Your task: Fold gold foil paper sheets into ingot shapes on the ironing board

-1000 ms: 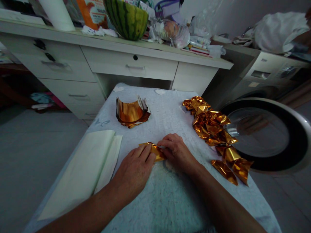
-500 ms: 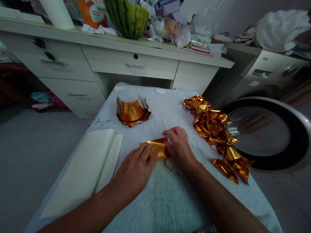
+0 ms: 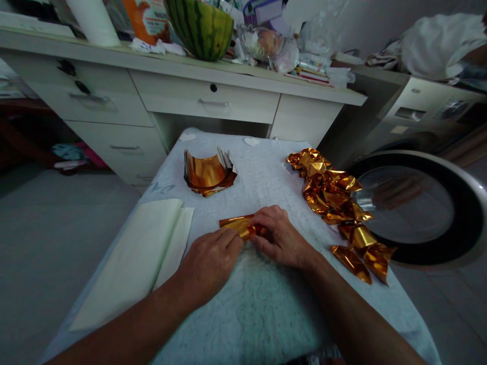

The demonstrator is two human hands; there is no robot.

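Note:
A sheet of gold foil paper [image 3: 236,223], folded into a narrow strip, lies on the cloth-covered table between my hands. My left hand [image 3: 213,256] is closed on its near left edge, fingers bent over the foil. My right hand [image 3: 279,235] grips the right end with thumb and fingers, hiding part of it. Beyond them stands a curved stack of gold foil sheets [image 3: 206,172]. Off to the right runs a pile of folded gold foil pieces [image 3: 329,190], with a separate foil piece [image 3: 352,263] at its near end.
Pale paper sheets [image 3: 129,263] lie left of my left arm. Behind the table stands a white drawer desk [image 3: 213,104] bearing a cut watermelon [image 3: 201,30] and clutter. An open washing machine door [image 3: 418,208] reaches close to the table's right edge.
The foil has become narrower, its near part folded up. My right fingers have come down and leftward over the strip, and my left fingers have curled in more.

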